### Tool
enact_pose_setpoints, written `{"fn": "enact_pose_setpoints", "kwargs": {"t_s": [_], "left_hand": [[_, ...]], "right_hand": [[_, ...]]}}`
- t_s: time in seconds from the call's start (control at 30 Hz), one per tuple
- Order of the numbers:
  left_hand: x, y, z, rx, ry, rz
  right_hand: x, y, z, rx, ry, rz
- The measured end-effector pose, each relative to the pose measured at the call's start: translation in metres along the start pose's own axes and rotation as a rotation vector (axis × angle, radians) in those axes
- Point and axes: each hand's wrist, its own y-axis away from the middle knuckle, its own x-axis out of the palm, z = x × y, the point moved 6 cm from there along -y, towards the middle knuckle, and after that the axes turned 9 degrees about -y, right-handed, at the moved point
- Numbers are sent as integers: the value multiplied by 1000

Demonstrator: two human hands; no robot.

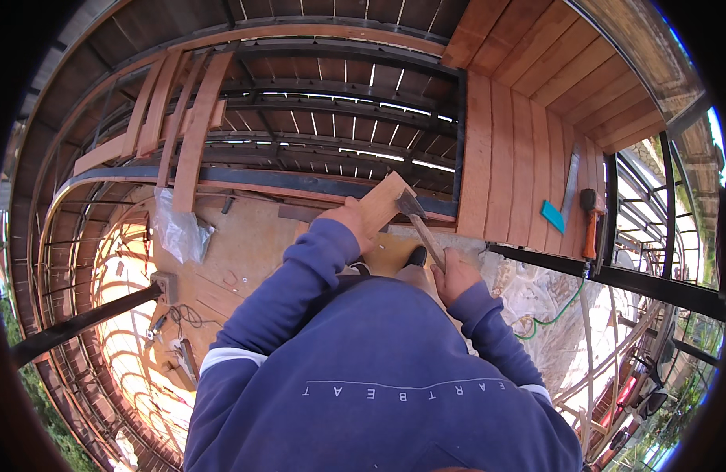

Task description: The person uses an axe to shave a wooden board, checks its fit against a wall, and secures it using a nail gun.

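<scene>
My left hand (352,219) pins the stiff, light board (383,203) by its near end; my right hand (455,274) has a closed grip low on the head-heavy hammer (420,226).

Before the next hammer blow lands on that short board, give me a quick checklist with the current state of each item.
1. Left hand grips the short wooden board at its lower end: ok.
2. Right hand closed on the hammer handle: ok.
3. Hammer head at the board's right edge, apart from the left hand's fingers: ok, though close.
4. Board seated against the dark metal beam: cannot tell, the contact is hidden.
5. Nail or fastener in place under the head: cannot tell, too small to see.
6. Orange power tool on the laid planks lies well away from the swing: ok.
</scene>
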Motion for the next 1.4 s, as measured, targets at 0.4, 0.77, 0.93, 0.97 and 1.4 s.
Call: {"fn": "enact_pose_setpoints", "kwargs": {"t_s": [0.4,0.77,0.93,0.97,1.4], "left_hand": [[9,-5,4,25,-1,-38],[2,-2,2,17,11,1],[7,-6,5,25,-5,-30],[7,-6,4,24,7,-32],[5,-5,-1,16,-54,15]], "right_hand": [[-13,-3,13,53,140,-14],[-38,-23,33,-41,459,6],[-51,-10,62,-109,350,-18],[-49,-9,65,-112,319,0],[-4,-15,-4,67,24,-82]]}}
